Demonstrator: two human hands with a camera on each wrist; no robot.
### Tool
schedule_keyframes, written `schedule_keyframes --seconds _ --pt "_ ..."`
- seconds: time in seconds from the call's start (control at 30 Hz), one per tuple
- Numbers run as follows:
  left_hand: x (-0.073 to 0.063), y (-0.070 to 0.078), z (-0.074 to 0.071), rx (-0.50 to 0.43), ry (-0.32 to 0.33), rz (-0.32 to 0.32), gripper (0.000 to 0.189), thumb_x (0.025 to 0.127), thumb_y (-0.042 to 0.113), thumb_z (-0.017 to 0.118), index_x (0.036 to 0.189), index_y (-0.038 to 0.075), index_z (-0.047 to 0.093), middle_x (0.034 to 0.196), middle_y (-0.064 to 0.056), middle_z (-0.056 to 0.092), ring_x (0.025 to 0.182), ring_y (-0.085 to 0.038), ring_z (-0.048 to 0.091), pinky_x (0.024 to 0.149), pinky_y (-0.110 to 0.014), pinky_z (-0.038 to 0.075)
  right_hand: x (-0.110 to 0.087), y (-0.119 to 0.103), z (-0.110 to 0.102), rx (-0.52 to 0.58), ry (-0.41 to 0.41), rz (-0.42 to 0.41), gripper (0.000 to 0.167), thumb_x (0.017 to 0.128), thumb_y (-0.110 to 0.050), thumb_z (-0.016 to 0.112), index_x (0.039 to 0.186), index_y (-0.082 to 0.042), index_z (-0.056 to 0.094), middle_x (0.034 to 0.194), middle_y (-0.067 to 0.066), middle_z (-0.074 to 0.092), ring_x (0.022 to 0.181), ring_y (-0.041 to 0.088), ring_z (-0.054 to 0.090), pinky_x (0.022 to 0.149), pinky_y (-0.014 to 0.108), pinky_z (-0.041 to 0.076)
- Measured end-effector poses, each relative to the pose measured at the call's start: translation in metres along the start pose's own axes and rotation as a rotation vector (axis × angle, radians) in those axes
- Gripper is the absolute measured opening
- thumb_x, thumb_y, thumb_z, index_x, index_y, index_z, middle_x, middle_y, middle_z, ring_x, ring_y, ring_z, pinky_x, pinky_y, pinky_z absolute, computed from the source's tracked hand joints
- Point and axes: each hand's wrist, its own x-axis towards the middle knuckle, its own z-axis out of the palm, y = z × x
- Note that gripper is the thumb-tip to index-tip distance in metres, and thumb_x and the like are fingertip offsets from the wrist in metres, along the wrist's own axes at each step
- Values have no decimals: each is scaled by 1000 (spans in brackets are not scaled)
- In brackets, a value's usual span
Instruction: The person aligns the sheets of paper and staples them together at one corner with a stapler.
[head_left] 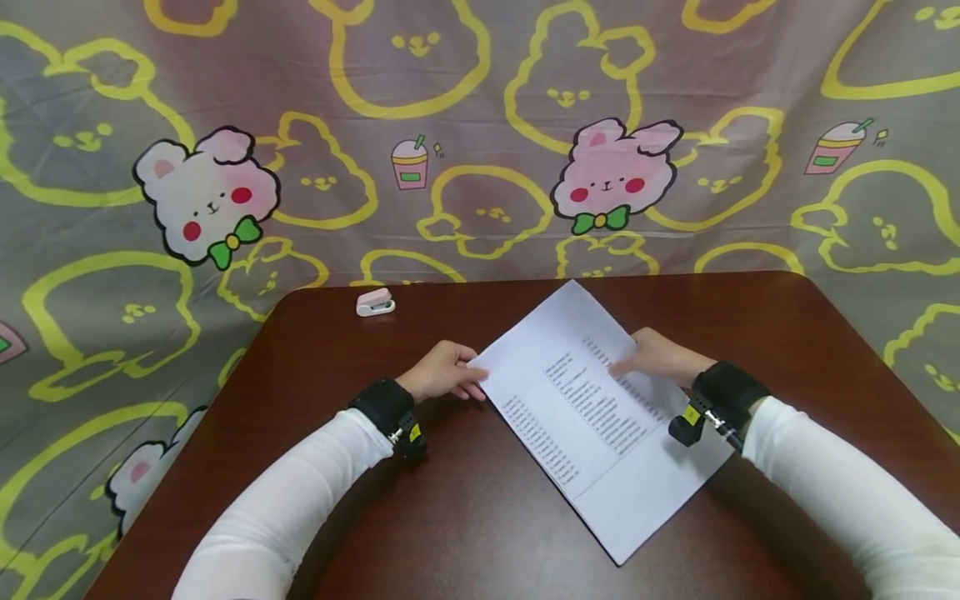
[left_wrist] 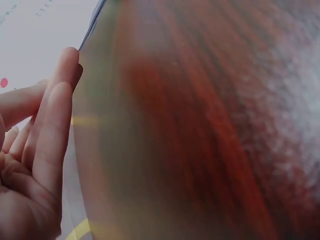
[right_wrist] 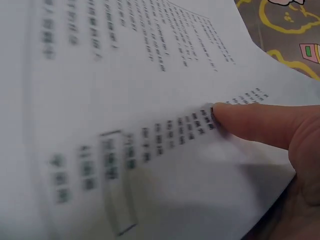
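A thin stack of white paper sheets printed with columns of text is held tilted above the dark wooden table. My left hand pinches the stack at its left corner, thumb on the printed face. In the left wrist view, the fingers of the left hand lie along the paper's edge. My right hand grips the opposite edge, and its thumb presses on the printed side. The other right fingers are hidden behind the paper, which bends slightly there.
A small white and pink stapler lies near the table's back left edge. The brown table ends at a cartoon-printed cloth hanging behind it and at the left. Both wrists wear black camera bands.
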Motion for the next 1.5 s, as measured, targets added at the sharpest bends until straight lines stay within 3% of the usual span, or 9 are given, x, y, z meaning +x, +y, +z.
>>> schedule_keyframes --seconds 0.17,0.4,0.67,0.83,0.97,1.1,1.3,1.5 --pt "-4 -1 5 36 -35 -4 22 93 6 65 110 -8 63 83 -16 72 70 -25 72 60 -29 56 14 -3 5 -39 3 13 47 84 -23 77 120 3 62 96 12 70 84 29 64 82 42 47" --pt "-6 -5 12 34 -26 -55 19 93 9 66 106 -4 64 82 -13 72 70 -23 72 61 -28 55 26 -8 17 -21 57 60 51 85 -24 75 127 1 57 111 17 65 100 36 58 92 49 42" --pt "-4 -7 12 33 -44 -54 19 93 8 65 106 -5 64 83 -14 72 71 -24 72 60 -29 56 26 -7 30 -12 103 39 48 91 -21 68 132 1 54 115 18 63 103 36 56 94 47 42" --pt "4 -6 5 109 -42 -58 21 92 12 67 106 -3 67 80 -11 71 68 -23 71 61 -32 56 25 -5 32 1 126 33 43 92 -21 67 128 0 57 109 16 66 95 33 62 91 45 46" --pt "11 -5 -1 136 -33 -77 21 92 17 68 104 -1 68 80 -10 71 69 -23 71 63 -34 57 26 -2 32 6 152 37 43 92 -24 67 129 -5 57 114 14 65 100 32 60 95 47 43" --pt "16 -6 -7 127 -18 -110 20 92 20 69 101 2 69 81 -10 70 69 -22 70 64 -33 57 27 -1 31 26 152 37 42 92 -25 67 129 -6 58 117 14 64 104 33 58 97 48 41" --pt "20 -5 -16 120 -33 -125 23 92 22 69 104 2 69 84 -10 71 70 -22 70 64 -33 56 31 -2 30 49 153 57 38 93 -24 66 124 -2 62 107 13 68 95 31 63 92 43 43" --pt "24 -9 -37 137 6 -116 30 94 26 66 111 1 68 93 -11 71 75 -21 70 66 -33 56 33 -3 31 49 154 66 37 93 -23 66 123 -2 62 105 13 69 94 31 63 91 43 43"
